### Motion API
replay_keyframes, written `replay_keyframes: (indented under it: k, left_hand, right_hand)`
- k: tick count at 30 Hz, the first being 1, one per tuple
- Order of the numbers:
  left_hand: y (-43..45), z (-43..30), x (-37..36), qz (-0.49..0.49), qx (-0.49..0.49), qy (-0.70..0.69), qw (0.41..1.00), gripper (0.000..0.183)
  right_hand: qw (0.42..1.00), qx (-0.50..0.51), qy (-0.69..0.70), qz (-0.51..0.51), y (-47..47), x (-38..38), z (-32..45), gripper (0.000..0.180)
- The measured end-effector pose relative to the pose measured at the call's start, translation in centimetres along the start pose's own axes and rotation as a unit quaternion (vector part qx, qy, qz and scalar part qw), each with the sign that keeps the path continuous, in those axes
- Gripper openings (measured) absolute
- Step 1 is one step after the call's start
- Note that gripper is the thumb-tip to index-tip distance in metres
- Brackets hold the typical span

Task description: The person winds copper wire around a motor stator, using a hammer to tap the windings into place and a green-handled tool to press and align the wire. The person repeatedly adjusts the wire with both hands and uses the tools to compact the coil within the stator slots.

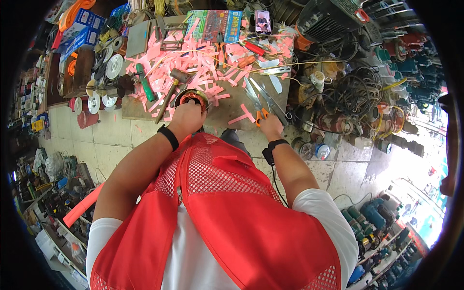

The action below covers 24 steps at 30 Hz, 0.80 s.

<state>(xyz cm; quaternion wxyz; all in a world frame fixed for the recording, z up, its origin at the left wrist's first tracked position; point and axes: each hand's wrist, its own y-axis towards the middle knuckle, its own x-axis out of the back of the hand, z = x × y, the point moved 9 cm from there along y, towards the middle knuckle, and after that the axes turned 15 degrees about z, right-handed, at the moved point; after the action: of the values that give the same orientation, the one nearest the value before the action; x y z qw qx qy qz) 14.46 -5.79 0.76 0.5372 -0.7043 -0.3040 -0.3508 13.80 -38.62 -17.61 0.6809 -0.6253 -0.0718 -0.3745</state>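
My left hand (187,117) is at the near edge of the workbench, its fingers reaching into the bore of a motor stator (201,95) with copper windings. It grips the stator; the fingertips are hidden inside. My right hand (272,127) is at the orange handles of a pair of scissors (255,99), their blades pointing away from me. Large metal shears (270,98) lie just right of them. A hammer (168,100) rests left of the stator, with a green-handled tool (145,83) beyond it. Pink paper strips (197,59) cover much of the bench.
Pliers (219,49), a red-handled knife (254,48) and a phone (262,22) lie toward the back of the workbench (224,108). Wire spools (114,66) stand at left. Coiled black cable (362,85) and motor parts crowd the right. Thin yellow tubing (282,62) crosses the bench.
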Motion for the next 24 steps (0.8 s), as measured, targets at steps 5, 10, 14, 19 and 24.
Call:
replay_keyframes:
  k: [5,10,14,19,24]
  left_hand:
    - [0.1,-0.4,-0.6,0.019,0.016,0.040,0.999,0.041]
    - [0.0,-1.8,-0.5,0.084,-0.017,0.141,0.986,0.027]
    - [0.3,-2.7,-0.3,0.125,-0.026,0.200,0.971,0.019]
    - [1.3,-1.3,0.1,0.124,0.011,0.076,0.989,0.029]
    - [1.2,-0.2,-0.2,0.090,0.016,-0.017,0.996,0.036]
  right_hand:
    - [0.999,-0.002,-0.033,-0.027,0.3,0.3,0.7,0.046]
    - [0.997,0.034,-0.059,-0.040,0.8,0.3,0.6,0.045]
    - [0.990,0.075,-0.120,-0.023,0.7,0.5,1.0,0.042]
    - [0.993,0.098,-0.065,-0.006,-0.5,1.2,1.1,0.039]
    - [0.989,0.147,-0.025,0.011,-2.7,1.4,1.3,0.038]
